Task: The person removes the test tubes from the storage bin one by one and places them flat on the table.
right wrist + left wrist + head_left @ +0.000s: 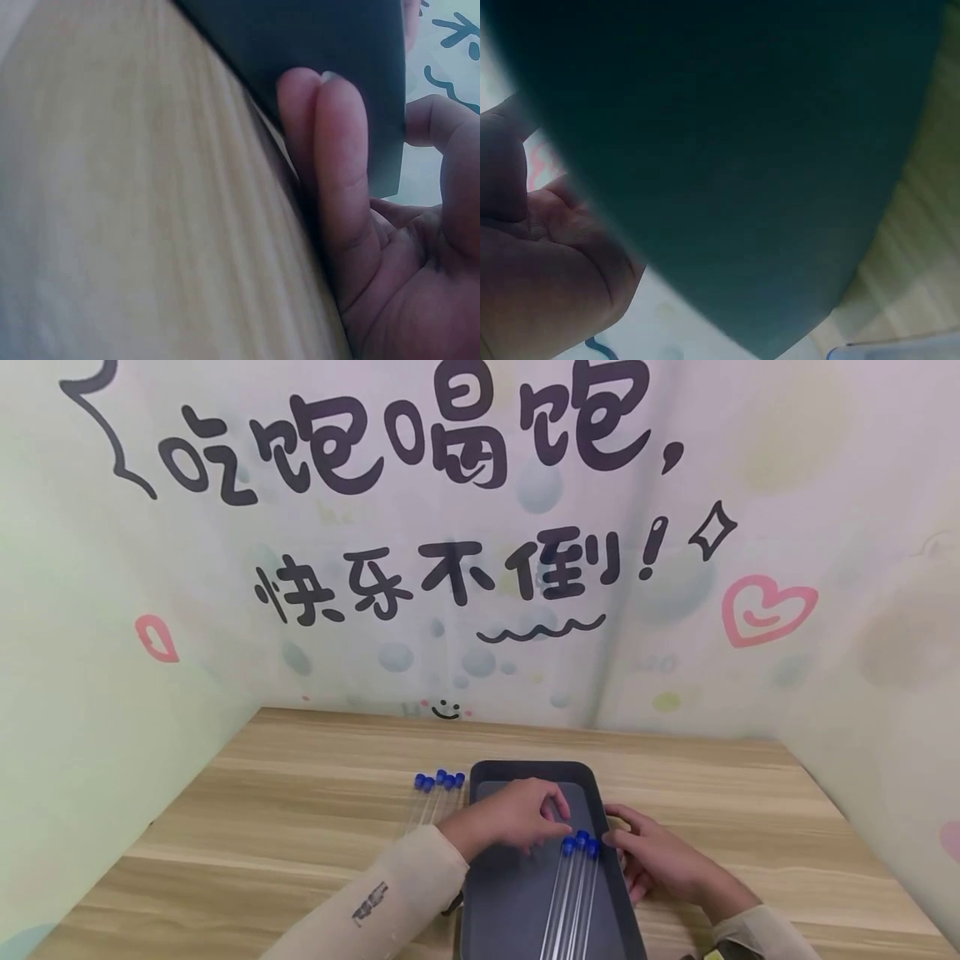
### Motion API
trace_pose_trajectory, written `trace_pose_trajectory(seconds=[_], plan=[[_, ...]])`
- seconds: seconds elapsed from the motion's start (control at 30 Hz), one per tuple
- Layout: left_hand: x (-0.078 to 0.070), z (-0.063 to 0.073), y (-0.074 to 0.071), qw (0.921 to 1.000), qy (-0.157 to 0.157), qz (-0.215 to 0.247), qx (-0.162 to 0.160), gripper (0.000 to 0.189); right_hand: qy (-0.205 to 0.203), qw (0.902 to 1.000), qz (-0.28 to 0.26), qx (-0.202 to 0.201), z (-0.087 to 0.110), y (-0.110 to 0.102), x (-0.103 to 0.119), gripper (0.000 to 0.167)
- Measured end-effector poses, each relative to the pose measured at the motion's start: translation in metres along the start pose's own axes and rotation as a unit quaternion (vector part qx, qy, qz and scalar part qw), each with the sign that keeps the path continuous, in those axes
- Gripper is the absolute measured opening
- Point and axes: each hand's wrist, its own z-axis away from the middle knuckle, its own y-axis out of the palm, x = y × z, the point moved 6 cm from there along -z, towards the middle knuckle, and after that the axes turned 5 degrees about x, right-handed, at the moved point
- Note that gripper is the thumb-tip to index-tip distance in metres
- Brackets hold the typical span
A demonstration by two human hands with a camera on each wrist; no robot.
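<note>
A dark grey rectangular tray point(498, 902) sits on the table. Inside its right half lie several clear tubes point(570, 902) with blue caps. My left hand point(521, 814) hovers over the tray, fingers loosely bent and nothing held, its fingertips close to the caps. In the left wrist view the tray's wall point(742, 150) covers most of that hand. My right hand point(663, 860) holds the tray's right side: the thumb reaches the rim, and fingers point(345, 150) press against the outer wall in the right wrist view.
Left of the tray, more blue-capped tubes point(427, 806) lie on the wooden table point(285, 827), partly behind my left forearm. A white printed backdrop point(375, 668) with black lettering rises along the table's back edge, with pale walls on both sides.
</note>
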Motion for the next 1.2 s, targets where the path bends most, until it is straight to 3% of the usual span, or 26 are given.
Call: trace_pose_trajectory(seconds=[0.3, 0.7, 0.9, 1.2], plan=[[-0.016, 0.001, -0.001, 0.9997, 0.02, -0.013, 0.006, 0.012, -0.004, 1.0, 0.005, 0.0, -0.001, 0.0, 0.0, 0.07], [-0.025, -0.011, 0.001, 0.9998, 0.003, -0.017, 0.012, 0.009, -0.022, 0.9997, -0.001, 0.006, -0.001, 0.002, 0.001, 0.069], [-0.02, -0.022, 0.004, 0.9995, -0.018, -0.025, 0.0, 0.007, -0.02, 0.9998, -0.002, 0.005, 0.0, 0.002, 0.001, 0.069], [0.0, -0.029, 0.013, 0.9972, -0.07, 0.017, -0.018, 0.008, -0.011, 0.9999, -0.007, 0.007, 0.0, 0.002, 0.001, 0.07]])
